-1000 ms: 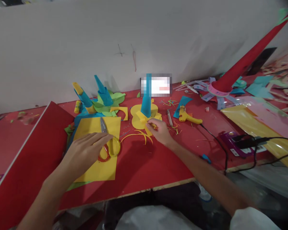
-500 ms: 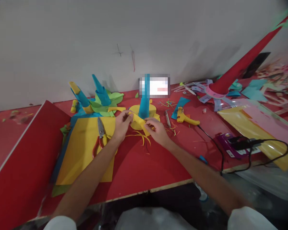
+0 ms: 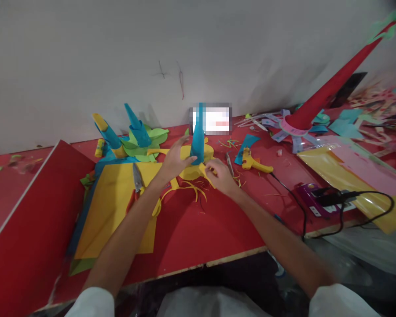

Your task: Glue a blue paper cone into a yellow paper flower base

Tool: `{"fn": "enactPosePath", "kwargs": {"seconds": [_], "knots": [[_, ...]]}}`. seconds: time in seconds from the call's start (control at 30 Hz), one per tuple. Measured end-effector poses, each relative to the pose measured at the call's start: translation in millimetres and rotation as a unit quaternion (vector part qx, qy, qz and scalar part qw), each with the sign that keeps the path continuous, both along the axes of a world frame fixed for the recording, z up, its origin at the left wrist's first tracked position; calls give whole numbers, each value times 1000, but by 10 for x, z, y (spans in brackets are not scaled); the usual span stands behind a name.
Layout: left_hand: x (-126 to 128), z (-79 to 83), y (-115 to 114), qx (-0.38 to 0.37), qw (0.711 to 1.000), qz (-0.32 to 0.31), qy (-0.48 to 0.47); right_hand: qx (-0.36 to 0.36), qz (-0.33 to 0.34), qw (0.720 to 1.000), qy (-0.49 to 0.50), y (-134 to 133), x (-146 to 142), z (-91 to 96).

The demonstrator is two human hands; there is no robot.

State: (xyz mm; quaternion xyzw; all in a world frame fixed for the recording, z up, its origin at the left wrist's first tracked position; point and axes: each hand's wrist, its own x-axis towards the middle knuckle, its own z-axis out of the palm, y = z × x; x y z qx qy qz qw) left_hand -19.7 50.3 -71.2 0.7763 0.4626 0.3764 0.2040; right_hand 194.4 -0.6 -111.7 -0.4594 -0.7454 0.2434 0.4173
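Note:
A slim blue paper cone (image 3: 198, 147) stands upright on a flower-shaped yellow paper base (image 3: 190, 174). My left hand (image 3: 174, 162) is just left of the cone, its fingers stretched out and its thumb at the cone's foot; whether the thumb touches it I cannot tell. On the other side, my right hand (image 3: 220, 175) is closed on a yellow paper strip (image 3: 203, 167) near the front right of the base. Yellow paper offcuts (image 3: 195, 188) are scattered on the table in front of the base.
Scissors (image 3: 137, 178) lie on yellow sheets (image 3: 112, 207) at left, beside a raised red board (image 3: 36, 220). Blue-and-green paper pieces (image 3: 140, 134) stand behind. At right are a yellow glue gun (image 3: 257, 165), a cutter knife (image 3: 230, 164), a purple power box (image 3: 312, 202) with cables and a red cone (image 3: 333, 88).
My left hand has let go of the yellow strip and opened, moving up beside the cone. The strip stays in my right hand, now held nearer the cone's foot.

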Motion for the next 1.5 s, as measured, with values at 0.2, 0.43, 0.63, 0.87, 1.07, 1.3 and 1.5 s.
{"fn": "enactPosePath", "kwargs": {"seconds": [0.2, 0.43, 0.63, 0.87, 1.07, 1.3, 1.5], "knots": [[364, 65, 184, -27, 999, 6, -37, -4, 31, 982, -187, -17, -21, 1], [294, 80, 73, 47, 991, 126, -29, 25, -121, 958, -259, 35, 119, -10], [261, -53, 133, 25, 991, 106, -76, 51, -162, 975, -146, 78, 154, -37], [94, -152, 305, -71, 984, -77, -143, 3, -95, 995, 44, 64, 122, 68], [174, -60, 197, 2, 993, -31, -111, -89, -44, 985, 144, 59, 35, 15], [120, -154, 65, 34, 994, 62, -80, -112, -35, 980, 163, 78, 1, -59], [11, -157, -539, -45, 996, 52, 58, -78, -72, 980, 165, 74, 60, -2]]}}
